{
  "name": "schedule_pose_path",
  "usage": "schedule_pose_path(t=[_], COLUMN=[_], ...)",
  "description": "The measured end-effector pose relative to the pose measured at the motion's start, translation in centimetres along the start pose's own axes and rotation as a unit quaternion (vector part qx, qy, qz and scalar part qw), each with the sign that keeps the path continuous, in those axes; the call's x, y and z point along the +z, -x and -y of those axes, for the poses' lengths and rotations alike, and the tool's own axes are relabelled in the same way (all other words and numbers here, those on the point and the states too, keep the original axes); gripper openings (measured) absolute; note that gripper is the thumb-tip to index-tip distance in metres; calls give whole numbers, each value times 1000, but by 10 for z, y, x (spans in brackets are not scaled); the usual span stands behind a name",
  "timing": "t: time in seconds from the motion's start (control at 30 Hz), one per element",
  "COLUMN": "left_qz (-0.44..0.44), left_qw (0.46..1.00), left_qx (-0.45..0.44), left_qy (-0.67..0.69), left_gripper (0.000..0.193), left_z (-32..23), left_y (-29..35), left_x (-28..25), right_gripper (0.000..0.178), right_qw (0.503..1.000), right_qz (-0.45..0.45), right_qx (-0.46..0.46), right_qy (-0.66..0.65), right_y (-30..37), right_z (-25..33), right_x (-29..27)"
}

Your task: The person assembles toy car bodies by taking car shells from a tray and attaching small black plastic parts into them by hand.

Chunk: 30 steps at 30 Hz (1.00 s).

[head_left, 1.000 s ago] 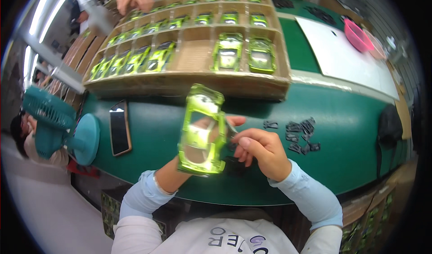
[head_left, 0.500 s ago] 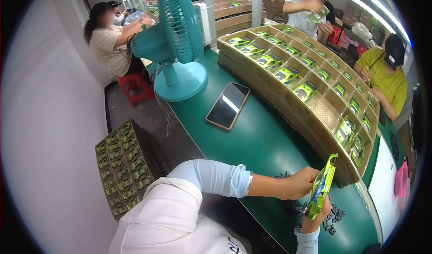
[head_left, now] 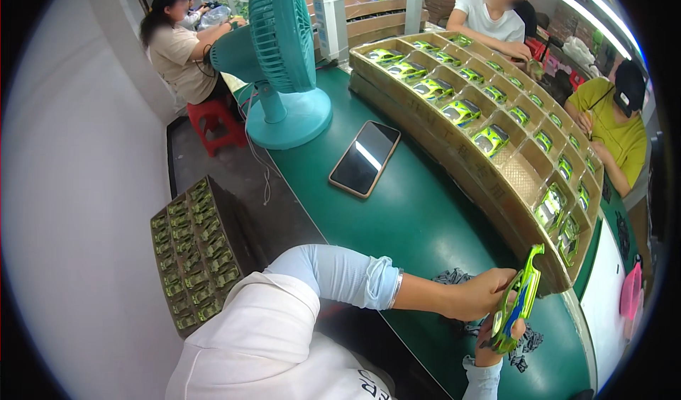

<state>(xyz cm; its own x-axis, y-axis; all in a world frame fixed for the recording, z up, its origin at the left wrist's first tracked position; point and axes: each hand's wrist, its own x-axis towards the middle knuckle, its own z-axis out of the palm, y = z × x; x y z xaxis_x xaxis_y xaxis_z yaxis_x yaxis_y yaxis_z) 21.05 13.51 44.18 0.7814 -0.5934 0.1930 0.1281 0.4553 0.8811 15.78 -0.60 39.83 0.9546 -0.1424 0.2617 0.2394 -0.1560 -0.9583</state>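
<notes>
A bright green toy car body (head_left: 523,297) with blue and dark markings stands on edge above the green table. My right hand (head_left: 491,336) grips its lower end from below, with a fingertip on the outer side. Against the inner side of the shell, my left hand (head_left: 486,293) is closed, its fingertips partly hidden. Whether a small part is also between those fingers cannot be seen. Small black plastic parts (head_left: 528,340) lie in a loose heap under and beside my hands. More of them (head_left: 450,277) show behind my left wrist.
A divided cardboard tray (head_left: 489,180) of green car bodies stands along the table's far right side. A phone (head_left: 365,159) and a teal fan (head_left: 284,81) are on the table (head_left: 397,223). Another filled tray (head_left: 191,254) sits low at left. Co-workers sit opposite and at far left.
The car body has shifted slightly right and turned, showing more of its blue side. My left hand has moved right with it. The co-worker opposite has lowered their hands.
</notes>
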Motion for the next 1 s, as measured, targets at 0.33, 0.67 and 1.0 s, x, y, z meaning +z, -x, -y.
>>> schedule_pose_path(t=[0.33, 0.67, 1.0], left_qz=[162, -55, -2], left_qw=[921, 972, 958], left_qx=[-122, -50, -61], left_qy=[332, 224, 281], left_gripper=[32, 47, 45], left_z=[-20, -28, -27], left_y=[-6, -6, -3], left_x=[-39, -63, -69], right_gripper=[35, 16, 11], right_qw=[999, 953, 931], right_qz=[19, 178, 178], right_qx=[-30, 16, -74], right_qy=[-18, 246, 311], right_y=[-28, -29, -28], right_z=[39, 47, 43], right_x=[5, -2, -1])
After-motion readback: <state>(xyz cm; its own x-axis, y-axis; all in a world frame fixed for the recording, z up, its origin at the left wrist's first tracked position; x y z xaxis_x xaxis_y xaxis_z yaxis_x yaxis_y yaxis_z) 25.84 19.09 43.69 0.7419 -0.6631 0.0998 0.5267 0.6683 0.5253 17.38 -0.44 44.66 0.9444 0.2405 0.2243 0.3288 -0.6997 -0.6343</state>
